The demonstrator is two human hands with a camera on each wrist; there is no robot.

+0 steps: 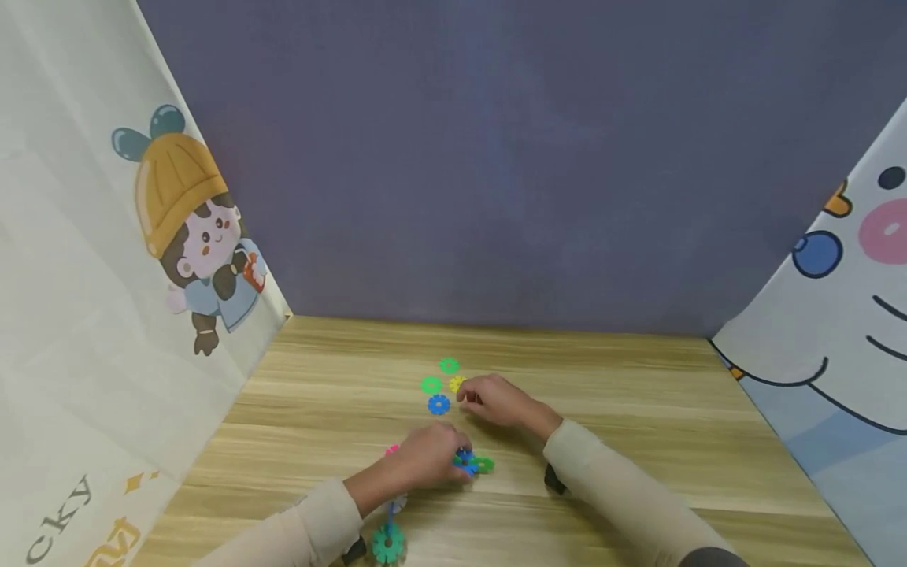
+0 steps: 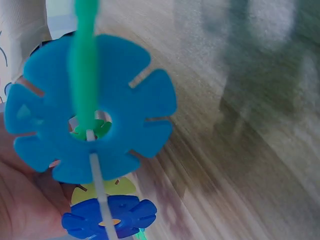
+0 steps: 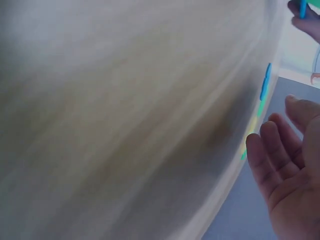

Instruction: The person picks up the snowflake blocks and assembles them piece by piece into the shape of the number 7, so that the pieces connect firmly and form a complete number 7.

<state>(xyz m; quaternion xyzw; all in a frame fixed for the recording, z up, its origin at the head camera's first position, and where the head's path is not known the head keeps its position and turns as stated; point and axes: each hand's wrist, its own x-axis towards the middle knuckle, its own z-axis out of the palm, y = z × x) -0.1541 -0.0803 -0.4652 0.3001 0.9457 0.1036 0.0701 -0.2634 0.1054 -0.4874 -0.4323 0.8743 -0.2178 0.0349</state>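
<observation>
My left hand (image 1: 427,457) holds a joined assembly of notched plastic snowflake discs. At its fingertips are a blue disc (image 1: 465,461) and a green disc (image 1: 485,465) slotted into it. A teal disc (image 1: 388,543) hangs at the near end below the hand, and a pink disc (image 1: 393,450) peeks out beside it. Close up in the left wrist view, a large blue disc (image 2: 127,105) bears a green disc (image 2: 86,60) seen edge-on. My right hand (image 1: 501,402) hovers by a loose yellow disc (image 1: 457,383), its fingers loosely bent with nothing in them.
Two loose green discs (image 1: 431,385) and a loose blue disc (image 1: 438,405) lie around the yellow one on the wood-grain table (image 1: 638,394). A grey wall (image 1: 496,157) rises behind. Printed white panels (image 1: 71,276) flank both sides.
</observation>
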